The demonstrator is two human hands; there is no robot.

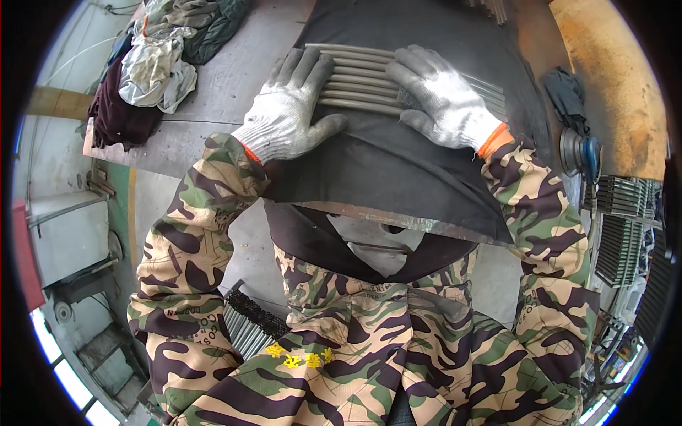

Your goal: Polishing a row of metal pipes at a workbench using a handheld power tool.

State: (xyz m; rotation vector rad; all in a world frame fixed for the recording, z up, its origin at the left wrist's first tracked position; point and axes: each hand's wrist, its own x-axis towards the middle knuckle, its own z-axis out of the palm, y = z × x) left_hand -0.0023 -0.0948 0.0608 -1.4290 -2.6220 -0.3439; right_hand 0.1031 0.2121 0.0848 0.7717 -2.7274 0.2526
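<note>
Up near the top centre of the frame, both hands lie flat on a row of thin grey metal rods (362, 85) laid side by side on a dark, curved sheet-metal worktop (398, 170). The left hand (291, 110), in a white knitted work glove with an orange cuff, rests open with fingers spread over the left ends of the rods and its thumb stretched out along the dark surface; it presses down and grips nothing. The right hand (440, 96), gloved the same way, is likewise open, palm down across the right part of the row, fingers splayed and pointing toward the upper left. The two hands sit near each other with a short bare stretch of rods showing between them. Both forearms wear camouflage-patterned sleeves (192, 234) coming up from the lower edge.

A heap of crumpled cloths and rags (153, 60) sits in the upper left of the frame on a grey surface. A round grey angle grinder (579, 153) lies at the right edge, just below a dark crumpled cloth (565, 96). More bundled metal rods (245, 326) show at the lower left, beside the person's left sleeve.
</note>
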